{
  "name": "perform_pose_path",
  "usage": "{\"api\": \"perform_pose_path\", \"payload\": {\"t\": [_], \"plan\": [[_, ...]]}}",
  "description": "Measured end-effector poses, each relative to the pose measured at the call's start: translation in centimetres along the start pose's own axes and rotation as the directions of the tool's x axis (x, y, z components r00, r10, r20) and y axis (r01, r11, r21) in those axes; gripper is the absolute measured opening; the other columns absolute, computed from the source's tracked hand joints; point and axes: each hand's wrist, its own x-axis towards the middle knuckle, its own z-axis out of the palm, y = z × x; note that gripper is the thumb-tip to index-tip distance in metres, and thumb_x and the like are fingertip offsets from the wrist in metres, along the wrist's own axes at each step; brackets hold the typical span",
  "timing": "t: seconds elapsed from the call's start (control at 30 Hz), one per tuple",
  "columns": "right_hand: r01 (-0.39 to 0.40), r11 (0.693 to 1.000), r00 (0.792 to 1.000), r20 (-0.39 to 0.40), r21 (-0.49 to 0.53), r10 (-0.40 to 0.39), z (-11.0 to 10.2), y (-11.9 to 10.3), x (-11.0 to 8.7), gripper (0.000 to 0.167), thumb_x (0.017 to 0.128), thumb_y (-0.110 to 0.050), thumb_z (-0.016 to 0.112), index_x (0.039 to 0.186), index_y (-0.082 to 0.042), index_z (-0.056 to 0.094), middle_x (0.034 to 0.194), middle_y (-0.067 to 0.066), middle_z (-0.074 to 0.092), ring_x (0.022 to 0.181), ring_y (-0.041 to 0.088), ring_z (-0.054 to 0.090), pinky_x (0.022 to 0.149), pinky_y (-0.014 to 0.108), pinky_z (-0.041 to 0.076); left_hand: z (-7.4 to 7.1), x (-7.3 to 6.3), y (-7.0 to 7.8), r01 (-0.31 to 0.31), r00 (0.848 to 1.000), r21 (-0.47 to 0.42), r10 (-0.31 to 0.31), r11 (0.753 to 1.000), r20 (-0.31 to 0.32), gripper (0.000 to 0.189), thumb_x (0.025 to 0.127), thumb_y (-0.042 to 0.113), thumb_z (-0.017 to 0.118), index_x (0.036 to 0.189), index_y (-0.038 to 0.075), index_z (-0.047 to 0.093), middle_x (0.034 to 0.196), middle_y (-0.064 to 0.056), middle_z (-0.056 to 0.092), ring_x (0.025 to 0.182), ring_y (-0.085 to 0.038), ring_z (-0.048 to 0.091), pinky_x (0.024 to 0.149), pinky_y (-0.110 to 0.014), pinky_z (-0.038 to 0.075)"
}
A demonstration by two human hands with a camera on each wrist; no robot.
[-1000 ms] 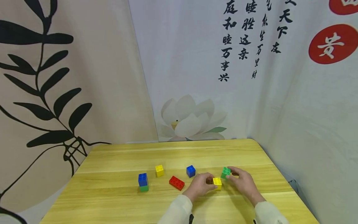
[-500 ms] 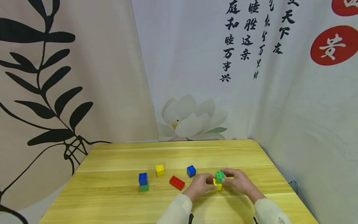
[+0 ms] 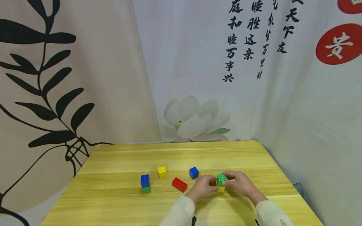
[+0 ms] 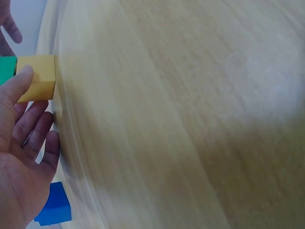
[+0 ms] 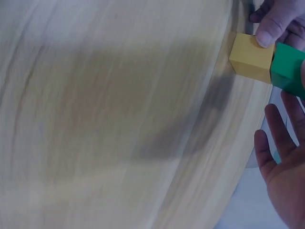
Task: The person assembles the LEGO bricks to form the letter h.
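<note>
While the wooden table point(image 3: 118, 204) stands in front of me, person's left hand point(image 3: 203, 187) and right hand point(image 3: 240, 184) face each other right of the red brick point(image 3: 179, 185), left pinching the yellow block point(image 5: 250, 59), right gripping the green block point(image 3: 221, 180) sitting directly atop it.

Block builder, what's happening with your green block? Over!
Left hand pinches yellow block. Right hand holds green block directly over it. Nothing visibly in the way.

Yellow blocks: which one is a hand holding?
The yellow block under the green block, pinched by the left hand. The other yellow block stands apart, untouched, beyond the red block.
</note>
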Motion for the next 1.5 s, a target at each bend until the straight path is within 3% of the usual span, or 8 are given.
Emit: {"api": "perform_pose_path", "payload": {"t": [0.33, 0.57, 0.77, 1.03, 1.3, 1.5], "plan": [[0.103, 0.992, 0.995, 0.026, -0.075, -0.101, -0.1, 0.2, 0.3, 0.043, 0.09, -0.025, 0.074, 0.125, -0.002, 0.066, 0.118, 0.012, 0.068, 0.106, 0.032, 0.06, 0.084, 0.045, 0.053, -0.3, 0.1, 0.1, 0.014, 1.0, 0.017, -0.014, 1.0, 0.006, 0.022, 0.083, 0.012, 0.081, 0.102, 0.007, 0.072, 0.083, 0.008, 0.066, 0.074, -0.001, 0.057, 0.07, -0.022, 0.05], [0.07, 0.996, 0.997, 0.025, -0.049, -0.069, 0.0, 0.6, 0.2, 0.041, 0.09, -0.025, 0.073, 0.126, -0.005, 0.067, 0.117, 0.008, 0.068, 0.103, 0.026, 0.06, 0.083, 0.042, 0.051, -0.2, 0.1, 0.3, 0.009, 1.0, 0.033, -0.009, 0.999, 0.014, 0.02, 0.082, 0.013, 0.082, 0.099, 0.008, 0.072, 0.08, 0.008, 0.066, 0.072, -0.002, 0.056, 0.068, -0.022, 0.049], [0.07, 0.997, 0.997, 0.015, -0.031, -0.07, 0.1, 0.7, 0.1, 0.045, 0.089, -0.026, 0.074, 0.127, -0.003, 0.066, 0.117, 0.01, 0.068, 0.103, 0.028, 0.061, 0.085, 0.045, 0.052, -0.4, -0.1, 0.5, 0.031, 0.999, 0.04, -0.032, 0.999, 0.027, 0.025, 0.085, 0.018, 0.08, 0.107, 0.008, 0.072, 0.088, 0.006, 0.069, 0.079, -0.003, 0.06, 0.073, -0.024, 0.051], [0.056, 0.998, 0.998, -0.006, -0.001, -0.056, 0.5, 0.4, -0.1, 0.049, 0.09, -0.025, 0.074, 0.129, 0.001, 0.063, 0.119, 0.014, 0.068, 0.104, 0.032, 0.062, 0.085, 0.046, 0.053, -1.5, -0.8, 0.9, 0.034, 0.998, 0.051, -0.037, 0.998, 0.046, 0.039, 0.09, 0.022, 0.075, 0.124, 0.004, 0.067, 0.107, -0.005, 0.07, 0.092, -0.01, 0.064, 0.079, -0.027, 0.053], [0.007, 1.0, 0.997, -0.08, -0.026, -0.01, 1.4, 0.5, -0.1, 0.048, 0.088, -0.025, 0.076, 0.128, -0.001, 0.064, 0.112, 0.009, 0.07, 0.098, 0.024, 0.064, 0.082, 0.04, 0.054, -2.6, -1.3, 1.4, 0.023, 0.998, 0.036, -0.025, 0.999, 0.056, 0.036, 0.092, 0.024, 0.074, 0.123, 0.007, 0.068, 0.108, -0.003, 0.07, 0.093, -0.009, 0.063, 0.079, -0.028, 0.053], [-0.006, 1.0, 0.995, -0.104, -0.01, 0.005, 1.9, 0.3, -0.2, 0.048, 0.088, -0.025, 0.076, 0.128, -0.001, 0.065, 0.112, 0.008, 0.07, 0.095, 0.021, 0.064, 0.079, 0.038, 0.054, -3.3, -2.0, 1.6, 0.01, 0.999, 0.063, -0.013, 0.998, 0.04, 0.034, 0.091, 0.022, 0.074, 0.121, 0.006, 0.069, 0.11, -0.005, 0.07, 0.096, -0.014, 0.064, 0.08, -0.03, 0.053]]}}
